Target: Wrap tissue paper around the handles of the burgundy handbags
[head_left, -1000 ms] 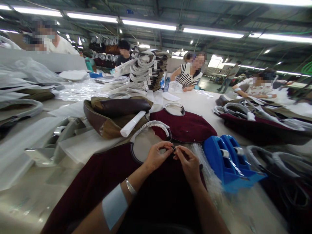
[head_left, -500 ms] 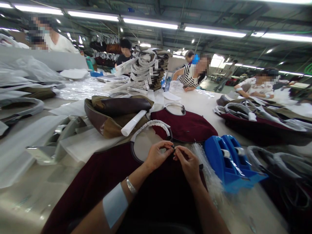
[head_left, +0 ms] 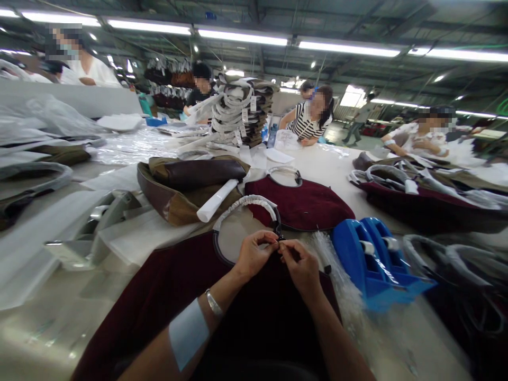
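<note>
A dark maroon bag (head_left: 174, 275) lies in front of me, its curved handle (head_left: 246, 201) wrapped in pale material. Near the right foot of that handle, my left hand (head_left: 256, 254) is closed with thumb and forefinger pinched. My right hand (head_left: 299, 262) meets it there, also in a pinch. What the fingertips hold is too small to make out; a small dark fitting shows just above them. A bracelet and a pale blue patch are on my left forearm.
Right of my hands stand a blue tape dispenser (head_left: 369, 264) and a bundle of clear strands (head_left: 337, 270). A grey dispenser (head_left: 93, 233) is at the left. Beyond lie an olive-brown bag (head_left: 190, 185) and another maroon bag (head_left: 305, 201). Several people work around the tables.
My right hand has shifted slightly left, and the fingertips of both hands are closer together. The dark fitting shows more above them. In the background, people have changed posture slightly.
</note>
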### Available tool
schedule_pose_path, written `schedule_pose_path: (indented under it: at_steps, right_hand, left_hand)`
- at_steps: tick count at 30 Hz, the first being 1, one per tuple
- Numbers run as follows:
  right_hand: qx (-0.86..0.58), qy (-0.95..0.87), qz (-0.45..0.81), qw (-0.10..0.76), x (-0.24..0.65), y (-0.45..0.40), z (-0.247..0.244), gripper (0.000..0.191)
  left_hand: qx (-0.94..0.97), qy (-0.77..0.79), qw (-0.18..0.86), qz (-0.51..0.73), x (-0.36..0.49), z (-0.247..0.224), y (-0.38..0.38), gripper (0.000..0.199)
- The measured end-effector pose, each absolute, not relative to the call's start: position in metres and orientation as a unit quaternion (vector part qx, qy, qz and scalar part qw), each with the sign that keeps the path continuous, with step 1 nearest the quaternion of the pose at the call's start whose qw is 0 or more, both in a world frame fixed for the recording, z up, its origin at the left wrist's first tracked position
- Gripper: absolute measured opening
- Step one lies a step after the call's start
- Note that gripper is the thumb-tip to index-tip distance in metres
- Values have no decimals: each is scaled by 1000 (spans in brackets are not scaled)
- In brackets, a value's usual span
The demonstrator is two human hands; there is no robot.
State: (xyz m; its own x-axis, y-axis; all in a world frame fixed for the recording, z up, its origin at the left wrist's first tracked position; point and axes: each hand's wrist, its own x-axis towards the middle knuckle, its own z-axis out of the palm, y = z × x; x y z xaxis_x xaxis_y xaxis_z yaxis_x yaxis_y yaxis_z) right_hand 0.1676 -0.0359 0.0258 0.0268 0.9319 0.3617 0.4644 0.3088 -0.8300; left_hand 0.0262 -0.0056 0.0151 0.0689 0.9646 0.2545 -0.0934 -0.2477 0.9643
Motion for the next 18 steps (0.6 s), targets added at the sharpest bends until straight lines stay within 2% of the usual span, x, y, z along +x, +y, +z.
schedule_pose_path:
  at_steps: [4, 8, 11, 15, 18]
  right_hand:
    - [-549, -635, 224, 495, 170, -34, 27, 23]
    - [-622, -570, 127, 522, 179, -31, 26, 31]
    - [-650, -596, 65, 467, 184, -29, 23, 30]
    - [-664, -652, 63, 360, 183, -30, 19, 29]
    - [-664, -663, 63, 339, 183, -31, 18, 21]
  left_hand:
    - [557, 368, 485, 565, 27, 17, -2, 19]
    - [547, 429, 417, 586, 21, 14, 7, 27]
    - [543, 466, 422, 557, 16, 5, 12, 27]
    - [575, 472, 442, 502, 16, -7, 12, 27]
    - [578, 475, 454, 484, 18, -8, 11, 28]
